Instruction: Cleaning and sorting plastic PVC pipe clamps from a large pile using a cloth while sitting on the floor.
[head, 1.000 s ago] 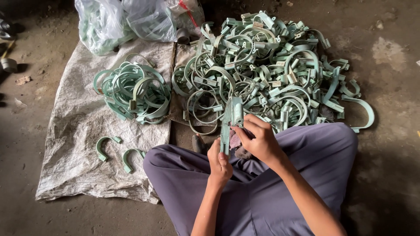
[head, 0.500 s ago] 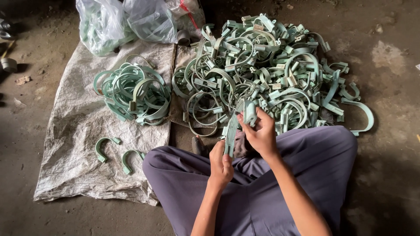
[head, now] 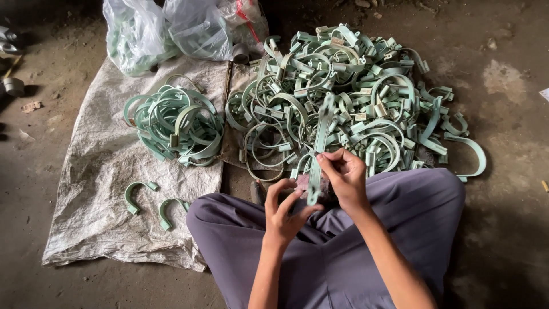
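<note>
Seated cross-legged on a rough grey concrete floor [head: 503, 114], in loose purple trousers [head: 400, 229]; face and upper body cut off below the frame. Right hand [head: 346, 177] pinched shut on a long pale green plastic clamp strip [head: 319, 150], thumb and fingers closed around its middle, strip held nearly upright over the lap. Left hand [head: 284, 210] closed on the strip's lower end, fingers curled, thumb pressed against it. Something dark and pinkish between the two hands, mostly hidden behind them, too obscured to identify.

Just beyond the knees, a large tangled heap of pale green curved plastic clamps [head: 349, 97], glossy, with small squared lugs at the ends; lower layers buried and hard to separate. To the left, a smaller neat pile of nested green clamp rings [head: 174, 126] on a worn woven grey sack [head: 97, 177] spread flat, edges frayed. Two loose U-shaped green clamps [head: 153, 203] nearer the left knee, lying apart on the sack. At the top, crumpled clear plastic bags [head: 171, 28], partly cut off, contents blurred.
</note>
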